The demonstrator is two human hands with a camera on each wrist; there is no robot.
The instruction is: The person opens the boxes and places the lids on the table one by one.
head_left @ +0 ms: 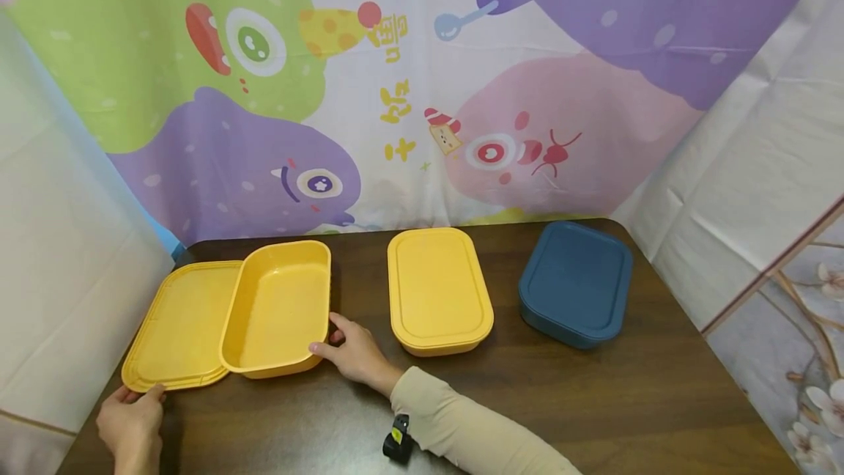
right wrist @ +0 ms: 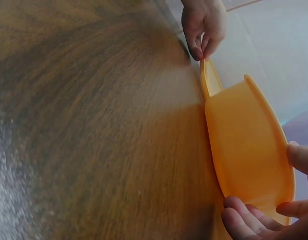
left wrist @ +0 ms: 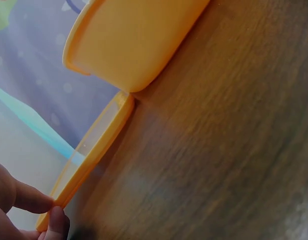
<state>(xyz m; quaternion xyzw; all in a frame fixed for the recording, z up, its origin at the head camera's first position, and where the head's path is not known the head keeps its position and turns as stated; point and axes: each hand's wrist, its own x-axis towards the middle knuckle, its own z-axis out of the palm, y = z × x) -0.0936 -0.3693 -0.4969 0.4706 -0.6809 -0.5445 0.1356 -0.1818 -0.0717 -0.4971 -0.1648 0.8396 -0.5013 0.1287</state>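
Observation:
On the left of the table, in the head view, a yellow lid [head_left: 187, 325] lies flat beside an uncovered yellow food container [head_left: 280, 317]. The container's left side overlaps the lid's right edge. My left hand [head_left: 134, 422] pinches the lid's near left corner between thumb and fingers; the left wrist view shows this grip on the thin lid [left wrist: 96, 150] up close. At the container's near right corner, my right hand [head_left: 359, 354] holds the rim and side wall. In the right wrist view, fingers touch both the upper rim and the lower wall of the container [right wrist: 243, 145].
A yellow container with its lid on [head_left: 438, 288] stands mid-table, right of my right hand. Farther right is a lidded dark blue container [head_left: 576, 281]. A cartoon-printed cloth [head_left: 409, 189] hangs behind the brown wooden table [head_left: 527, 394].

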